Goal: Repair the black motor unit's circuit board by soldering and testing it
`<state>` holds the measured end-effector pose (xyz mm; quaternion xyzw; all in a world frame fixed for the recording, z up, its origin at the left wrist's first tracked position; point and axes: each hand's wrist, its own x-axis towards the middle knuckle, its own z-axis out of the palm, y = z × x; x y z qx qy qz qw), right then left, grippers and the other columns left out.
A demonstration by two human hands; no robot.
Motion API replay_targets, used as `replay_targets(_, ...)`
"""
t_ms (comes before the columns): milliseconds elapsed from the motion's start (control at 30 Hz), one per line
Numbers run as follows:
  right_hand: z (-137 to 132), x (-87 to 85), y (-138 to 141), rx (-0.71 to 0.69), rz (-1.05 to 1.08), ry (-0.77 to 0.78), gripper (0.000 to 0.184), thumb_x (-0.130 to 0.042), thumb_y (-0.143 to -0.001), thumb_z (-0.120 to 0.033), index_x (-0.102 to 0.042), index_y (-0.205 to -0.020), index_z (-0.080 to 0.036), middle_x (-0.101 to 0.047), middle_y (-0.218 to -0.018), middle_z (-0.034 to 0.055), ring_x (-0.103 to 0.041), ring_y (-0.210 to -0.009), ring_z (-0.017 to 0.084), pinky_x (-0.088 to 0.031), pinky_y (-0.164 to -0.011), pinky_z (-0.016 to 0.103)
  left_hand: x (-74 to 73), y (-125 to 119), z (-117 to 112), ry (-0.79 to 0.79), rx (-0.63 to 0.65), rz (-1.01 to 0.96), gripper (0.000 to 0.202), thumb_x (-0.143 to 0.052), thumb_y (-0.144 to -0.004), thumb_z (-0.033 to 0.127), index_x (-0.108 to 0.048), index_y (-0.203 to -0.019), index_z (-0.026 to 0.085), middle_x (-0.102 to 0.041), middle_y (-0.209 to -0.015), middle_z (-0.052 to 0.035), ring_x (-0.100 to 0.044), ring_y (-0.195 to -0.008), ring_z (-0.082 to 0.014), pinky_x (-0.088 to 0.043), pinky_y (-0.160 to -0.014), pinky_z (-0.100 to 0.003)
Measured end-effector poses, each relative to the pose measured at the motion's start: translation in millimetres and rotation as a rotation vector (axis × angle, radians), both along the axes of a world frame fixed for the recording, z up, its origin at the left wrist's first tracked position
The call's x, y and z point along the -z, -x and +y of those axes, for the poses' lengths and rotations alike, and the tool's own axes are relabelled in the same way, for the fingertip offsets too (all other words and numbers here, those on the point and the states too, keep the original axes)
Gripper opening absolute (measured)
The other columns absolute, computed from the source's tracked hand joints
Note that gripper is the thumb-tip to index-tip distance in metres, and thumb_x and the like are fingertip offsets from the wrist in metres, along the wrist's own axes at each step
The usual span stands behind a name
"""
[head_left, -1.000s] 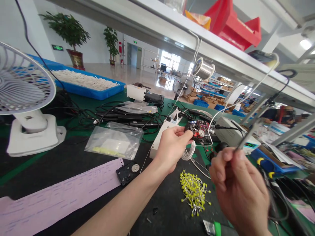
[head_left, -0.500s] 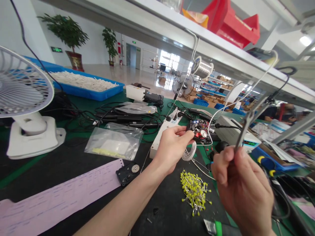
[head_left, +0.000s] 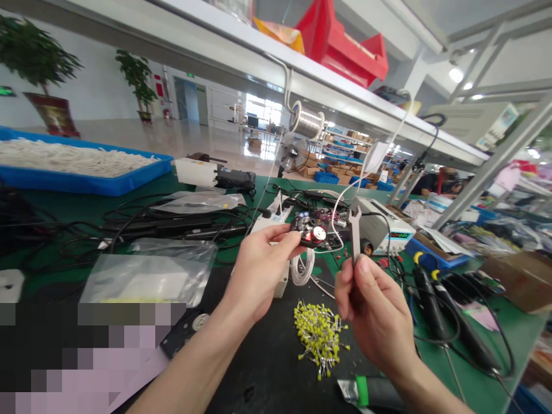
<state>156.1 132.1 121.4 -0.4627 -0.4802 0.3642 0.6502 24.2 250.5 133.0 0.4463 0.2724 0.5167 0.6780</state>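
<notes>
My left hand [head_left: 259,267] pinches the left edge of a small black circuit board [head_left: 317,231] with red and blue parts, held up above the bench. My right hand [head_left: 375,313] is closed on a thin flat metal wrench [head_left: 355,233], held upright with its open jaw just right of the board. A white cable [head_left: 302,267] coils below the board. On the black mat beneath my hands lies a heap of yellow LEDs [head_left: 319,332].
A solder spool [head_left: 307,122] hangs from the shelf. A bench power unit [head_left: 386,227] and soldering irons [head_left: 435,313] lie right. Plastic bags [head_left: 150,276], black cables [head_left: 142,221] and a blue tray [head_left: 81,167] are left. A person [head_left: 440,179] sits far back.
My right hand has moved left and brought the wrench upright close beside the board. The view has swung right, so the white fan has left the picture.
</notes>
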Motion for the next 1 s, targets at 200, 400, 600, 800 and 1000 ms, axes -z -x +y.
replay_targets(200, -12, 31.4, -60, 0.068, -0.500, 0.300, 0.050, -0.036, -0.111, -0.062, -0.056, -0.094, -0.019, -0.059, -0.062, -0.0020, -0.047, -0.056, 0.012, -0.037, -0.056, 0.024, -4.8, 11, 9, -0.050, -0.021, -0.010, 0.021, -0.080, -0.083, 0.030, -0.078, -0.095, 0.012, -0.079, -0.110, -0.0106, -0.073, -0.110, -0.0257, -0.059, -0.105, -0.043)
replay_targets(400, 16, 76.4, -122, 0.040, -0.847, 0.585, 0.047, -0.050, -0.110, -0.054, -0.064, -0.090, -0.014, -0.059, -0.069, -0.0020, -0.058, -0.063, 0.012, -0.053, -0.069, 0.028, -9.6, 16, 10, -0.077, -0.037, 0.014, 0.021, -0.080, -0.084, 0.034, -0.079, -0.087, 0.013, -0.080, -0.107, -0.0106, -0.072, -0.112, -0.0273, -0.059, -0.106, -0.043)
replay_targets(600, 35, 75.2, -128, 0.031, -1.078, 0.667, 0.035, -0.060, -0.107, -0.047, -0.068, -0.100, -0.013, -0.067, -0.091, 0.0032, -0.067, -0.083, 0.016, -0.059, -0.082, 0.034, -13.4, 14, 7, -0.070, 0.005, 0.064, 0.025, -0.079, -0.085, 0.036, -0.080, -0.094, 0.013, -0.078, -0.115, -0.0111, -0.071, -0.117, -0.0287, -0.058, -0.107, -0.044)
replay_targets(800, 35, 53.0, -113, 0.090, -1.085, 0.550, 0.028, -0.067, -0.102, -0.042, -0.067, -0.094, -0.015, -0.065, -0.084, 0.0023, -0.064, -0.079, 0.015, -0.055, -0.079, 0.032, -15.1, 17, 4, -0.080, 0.031, 0.091, 0.025, -0.078, -0.085, 0.034, -0.080, -0.097, 0.012, -0.078, -0.116, -0.0116, -0.071, -0.115, -0.0282, -0.058, -0.105, -0.043)
replay_targets(1000, 47, -12.7, -82, -0.020, -0.742, 0.228, 0.051, -0.040, -0.109, -0.061, -0.067, -0.113, -0.017, -0.068, -0.090, 0.0051, -0.060, -0.069, 0.013, -0.047, -0.058, 0.024, -20.6, 20, 3, -0.042, 0.105, 0.104, 0.024, -0.079, -0.082, 0.028, -0.078, -0.100, 0.012, -0.080, -0.107, -0.0121, -0.076, -0.100, -0.0249, -0.062, -0.095, -0.039)
